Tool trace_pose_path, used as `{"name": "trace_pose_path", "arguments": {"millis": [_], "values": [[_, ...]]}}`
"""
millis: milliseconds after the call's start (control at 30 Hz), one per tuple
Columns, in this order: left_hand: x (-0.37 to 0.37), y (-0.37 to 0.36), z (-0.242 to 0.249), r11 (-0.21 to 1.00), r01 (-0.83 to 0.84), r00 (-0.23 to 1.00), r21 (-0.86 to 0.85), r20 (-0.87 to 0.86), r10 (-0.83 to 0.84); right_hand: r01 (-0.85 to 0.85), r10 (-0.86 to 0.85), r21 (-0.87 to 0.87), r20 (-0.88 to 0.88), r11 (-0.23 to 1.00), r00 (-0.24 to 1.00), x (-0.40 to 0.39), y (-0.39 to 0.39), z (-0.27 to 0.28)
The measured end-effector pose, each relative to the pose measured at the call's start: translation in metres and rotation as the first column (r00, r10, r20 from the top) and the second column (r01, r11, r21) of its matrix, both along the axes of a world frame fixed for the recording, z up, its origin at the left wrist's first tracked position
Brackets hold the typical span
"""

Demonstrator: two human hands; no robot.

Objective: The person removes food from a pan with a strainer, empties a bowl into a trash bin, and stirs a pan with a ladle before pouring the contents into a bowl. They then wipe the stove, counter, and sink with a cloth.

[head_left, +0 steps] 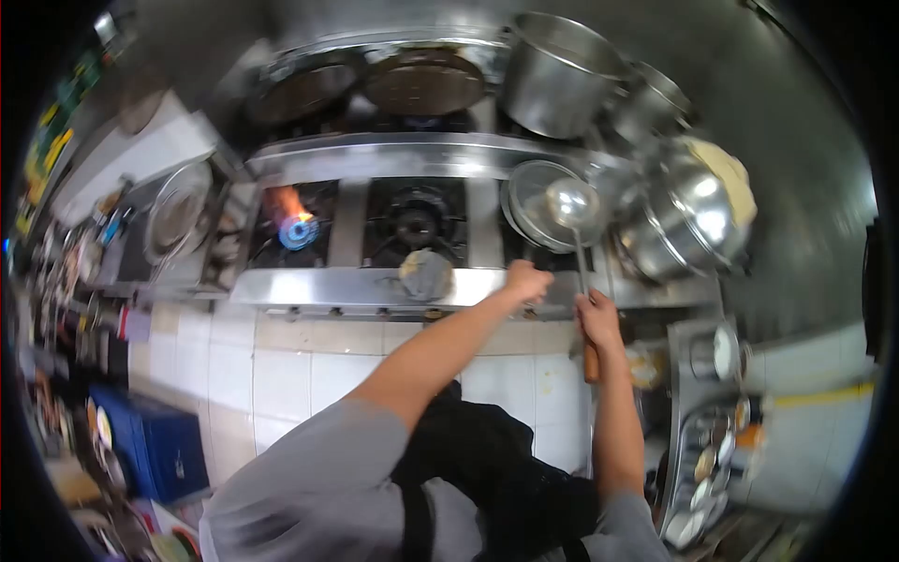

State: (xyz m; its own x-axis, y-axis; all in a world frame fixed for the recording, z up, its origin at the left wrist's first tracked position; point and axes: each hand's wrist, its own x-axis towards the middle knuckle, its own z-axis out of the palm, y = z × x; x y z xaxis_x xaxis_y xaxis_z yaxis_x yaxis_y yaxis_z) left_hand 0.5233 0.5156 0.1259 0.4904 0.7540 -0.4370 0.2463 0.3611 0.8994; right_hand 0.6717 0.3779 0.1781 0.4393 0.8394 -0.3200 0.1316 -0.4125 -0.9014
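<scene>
Toward the right end of the steel range [346,283], the shallow round pan [536,208] sat beneath the bowl of the ladle [572,203]; contact could not be confirmed. The left hand [530,283] appeared closed around the pan's dark handle [527,252]. The right hand [599,317] was wrapped around the ladle's shaft, forward of its wooden end [591,363]. Good handling probably required a steady pan and controlled ladle angle. Both looked silvery, the ladle highly reflective; blur obscured the pan's contents. Stacked metal vessels [674,220] stood rightward; a flame [298,231] burned leftward.
</scene>
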Motion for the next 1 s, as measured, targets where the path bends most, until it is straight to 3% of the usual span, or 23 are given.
{"name": "trace_pose_path", "arguments": {"millis": [33, 133, 167, 233, 267, 300, 367, 433, 467, 500, 533, 567, 600, 633, 700, 733, 800, 900, 967, 1000], "values": [[0.003, 0.002, -0.004, 0.999, -0.028, 1.0, -0.017, 0.008, 0.028, -0.019, 0.018, -0.006, -0.027, 1.0, 0.999, 0.008, 0.007, -0.014], [-0.023, 0.002, 0.044, 0.976, 0.212, 0.962, 0.052, -0.189, -0.199, -0.049, 0.048, -0.031, -0.043, 0.998, 0.998, 0.017, 0.028, -0.033], [-0.033, 0.003, 0.053, 0.982, 0.182, 0.967, 0.048, -0.19, -0.17, -0.028, 0.026, -0.047, -0.039, 0.999, 0.999, 0.021, 0.036, -0.04], [-0.05, 0.002, 0.06, 0.914, 0.346, 0.912, 0.21, -0.302, -0.276, -0.028, 0.026, -0.069, -0.033, 0.997, 0.999, 0.026, 0.047, -0.046], [-0.047, 0.0, 0.01, 0.808, 0.212, 0.948, 0.551, -0.315, -0.034, 0.011, -0.015, -0.071, -0.058, 0.997, 0.998, 0.022, 0.052, -0.039], [-0.066, -0.008, 0.008, 0.816, 0.189, 0.949, 0.547, -0.317, -0.008, 0.048, -0.054, -0.075, -0.083, 0.996, 0.995, 0.019, 0.058, -0.036], [-0.134, -0.028, 0.012, 0.808, -0.01, 0.999, 0.588, -0.031, 0.035, 0.046, -0.057, -0.108, -0.105, 0.993, 0.993, 0.036, 0.074, -0.052], [-0.207, -0.048, -0.013, 0.99, -0.044, 0.998, 0.132, 0.045, 0.038, 0.016, -0.039, -0.142, -0.161, 0.99, 0.986, 0.049, 0.089, -0.054], [-0.243, -0.056, -0.035, 0.991, -0.091, 0.996, 0.093, -0.014, 0.093, -0.014, -0.01, -0.149, -0.155, 0.989, 0.988, 0.048, 0.092, -0.047], [-0.284, -0.067, -0.04, 0.984, -0.167, 0.986, -0.058, -0.025, 0.166, -0.034, 0.02, -0.219, -0.066, 0.975, 0.998, 0.044, 0.096, -0.031], [-0.32, -0.075, -0.044, 0.948, -0.269, 0.951, -0.17, -0.205, 0.233, -0.047, 0.056, -0.284, 0.023, 0.958, 0.998, 0.041, 0.102, -0.021], [-0.356, -0.082, -0.089, 0.915, -0.347, 0.924, -0.205, -0.245, 0.295, -0.077, 0.089, -0.283, 0.029, 0.956, 0.996, 0.048, 0.105, -0.021], [-0.39, -0.086, -0.1, 0.871, -0.431, 0.888, -0.237, -0.282, 0.363, -0.134, 0.166, -0.109, 0.388, 0.985, 0.907, 0.061, 0.108, -0.021], [-0.419, -0.09, -0.11, 0.815, -0.511, 0.847, -0.272, -0.321, 0.424, -0.251, 0.153, 0.04, 0.698, 0.967, 0.699, 0.063, 0.119, -0.019], [-0.467, -0.089, -0.159, 0.691, -0.682, 0.719, -0.242, -0.393, 0.573, -0.307, 0.018, 0.277, 0.716, 0.911, 0.698, 0.006, 0.137, 0.022], [-0.486, -0.083, -0.173, 0.674, -0.707, 0.687, -0.214, -0.435, 0.582, -0.33, 0.041, 0.264, 0.723, 0.906, 0.69, -0.027, 0.146, 0.034], [-0.516, -0.059, -0.201, 0.649, -0.744, 0.627, -0.16, -0.504, 0.594, -0.49, 0.326, 0.169, 0.559, 0.855, 0.762, -0.089, 0.161, 0.05], [-0.556, -0.02, -0.227, 0.646, -0.742, 0.602, -0.179, -0.602, 0.525, -0.75, 0.66, -0.108, 0.568, 0.653, 0.493, -0.162, 0.177, 0.038], [-0.558, 0.0, -0.219, 0.569, -0.822, 0.418, 0.022, -0.655, 0.629, -0.815, 0.747, -0.199, 0.558, 0.544, 0.362, -0.169, 0.183, 0.002], [-0.562, 0.007, -0.231, 0.562, -0.827, 0.426, 0.002, -0.65, 0.63, -0.826, 0.778, -0.279, 0.569, 0.489, 0.268, -0.181, 0.183, -0.003]]}}
